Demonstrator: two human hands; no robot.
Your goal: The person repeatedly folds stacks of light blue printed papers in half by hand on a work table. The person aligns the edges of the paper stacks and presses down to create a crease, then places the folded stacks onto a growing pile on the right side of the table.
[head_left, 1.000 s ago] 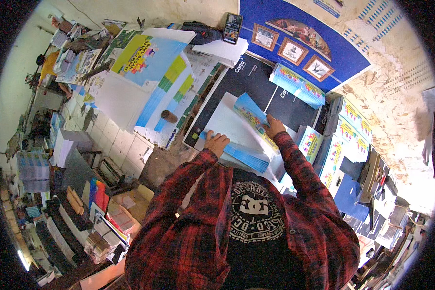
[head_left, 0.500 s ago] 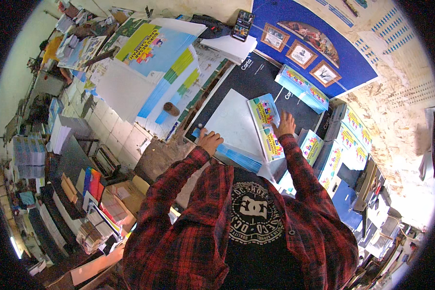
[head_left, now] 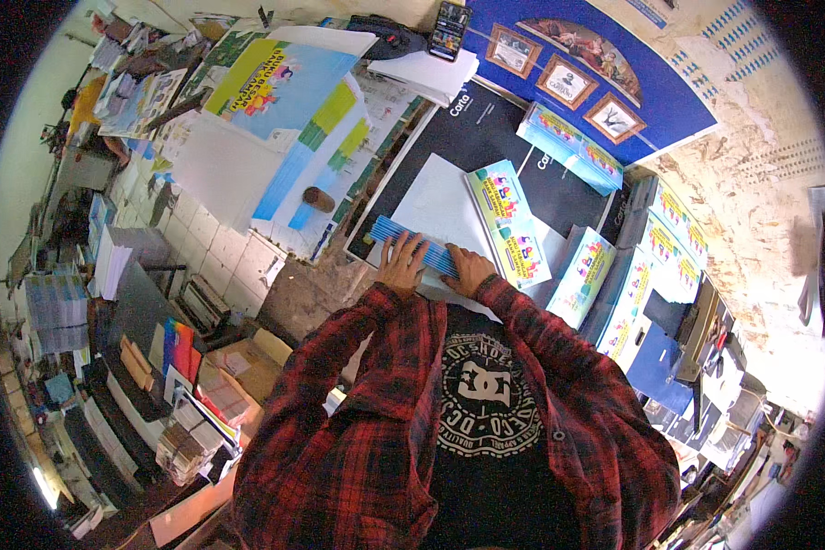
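Both hands are together at the near edge of the worktable, on a bundle of thin blue-edged booklets. My left hand lies over the bundle's middle, with its fingers bent across the edges. At the bundle's right end, my right hand has its fingers closed round it. The undersides of the fingers are hidden. Beyond them a large pale sheet lies on the black board. A stack of colourful printed booklets sits at a slant on the sheet, just past my right hand.
More stacks of printed booklets stand to the right, and another row at the back. Large printed sheets cover the left table, with a brown round object on them. A phone leans against the blue wall panel.
My right hand has left the slanted stack and come down left to the blue-edged booklets. My left hand has slid onto them too. The booklets now form a tighter bundle.
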